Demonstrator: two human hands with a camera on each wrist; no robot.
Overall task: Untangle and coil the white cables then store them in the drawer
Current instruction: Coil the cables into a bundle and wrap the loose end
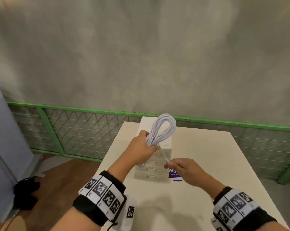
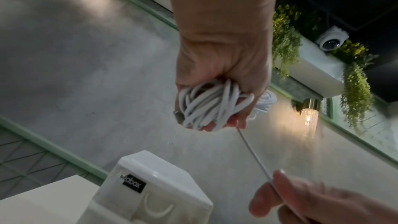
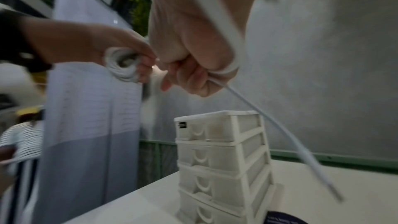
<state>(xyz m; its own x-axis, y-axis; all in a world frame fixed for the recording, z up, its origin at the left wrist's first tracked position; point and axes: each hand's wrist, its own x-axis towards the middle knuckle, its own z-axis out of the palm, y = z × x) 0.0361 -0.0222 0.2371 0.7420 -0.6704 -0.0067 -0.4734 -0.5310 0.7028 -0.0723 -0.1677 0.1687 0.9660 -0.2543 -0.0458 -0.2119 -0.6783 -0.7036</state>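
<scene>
Head view is showing the cream tabletop [image 1: 207, 164] spreading out in front of me, with the green wire fence [image 1: 84, 127] standing beyond its far edge. Near the tabletop's far left corner, a white drawer tower [image 3: 224, 159] is standing upright with all its drawers closed, and a purple label [image 1: 174, 175] is lying just beside its base. Above the tower I am holding the white cable [image 1: 162, 130]: my left hand [image 1: 144, 147] is wrapping its fingers tight around the gathered bottom of the coil, whose loops are standing up over my fist. My right hand [image 1: 184, 170] is pinching the loose strand running down from the coil, thumb and fingers curled on it, and in the right wrist view the free end is trailing past my knuckles toward the tabletop.
</scene>
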